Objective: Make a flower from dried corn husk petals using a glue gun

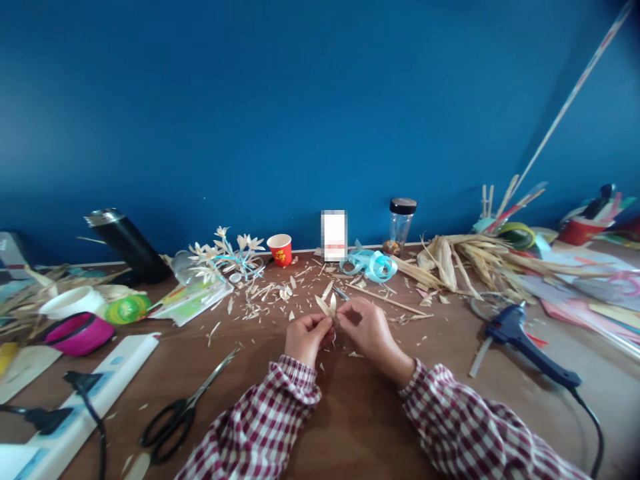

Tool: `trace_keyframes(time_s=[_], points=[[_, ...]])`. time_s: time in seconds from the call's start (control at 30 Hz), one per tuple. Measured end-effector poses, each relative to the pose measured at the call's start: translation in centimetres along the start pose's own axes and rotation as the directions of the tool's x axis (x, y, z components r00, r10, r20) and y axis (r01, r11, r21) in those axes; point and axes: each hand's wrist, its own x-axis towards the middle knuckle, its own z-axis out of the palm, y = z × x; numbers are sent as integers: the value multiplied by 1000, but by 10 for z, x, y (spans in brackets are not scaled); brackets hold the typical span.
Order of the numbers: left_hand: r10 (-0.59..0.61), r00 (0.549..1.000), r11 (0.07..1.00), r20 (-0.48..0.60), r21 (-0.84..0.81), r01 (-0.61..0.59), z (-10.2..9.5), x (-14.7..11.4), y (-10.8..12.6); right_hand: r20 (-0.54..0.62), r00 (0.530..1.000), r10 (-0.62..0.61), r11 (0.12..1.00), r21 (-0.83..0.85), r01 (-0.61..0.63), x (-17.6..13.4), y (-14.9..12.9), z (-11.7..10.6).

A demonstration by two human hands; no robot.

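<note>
Apparently, you're arranging pale petals [333, 305] over the table [357, 420]: your left hand [306, 335] pinches their base; your right hand [367, 328] bunches its fingertips beside them, its grip unclear. Adjusting them likely calls for a steady left pinch.

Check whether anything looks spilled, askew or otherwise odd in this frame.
Pale scraps lie scattered across the brown table around the petal-shaped pieces in the left hand, like untidy trimmings. The black flask on the left leans, possibly from lens distortion. An upright white object is pixelated, hiding its details. No damage stands out.
</note>
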Motion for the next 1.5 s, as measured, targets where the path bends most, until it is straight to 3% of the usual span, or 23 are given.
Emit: trace_keyframes(time_s=[0.23, 0.47, 0.7, 1.2, 1.5], points=[[-59, 997, 996, -48, -67, 55, 5, -3, 6, 0, 1000, -1, 1000, 12, 1, 0, -1, 0], [-30, 999, 998, -16, -46, 30, 1, 0, 1, -7, 1000, 12, 999, -43, -12, -1, 1, 2], [-50, 997, 996, -55, -76, 46, 3, -3, 4, 13, 1000, -4, 999, -33, 5, -1, -1, 1], [-128, 991, 976, -31, -183, 120, 10, -10, 17, 61, 969, -240, 960, -137, 246, -5, -2, -5], [-100, 995, 981, -22, -167, 95, 8, -7, 15, -40, 990, -133, 991, -35, 131, -3, 6, 2]])
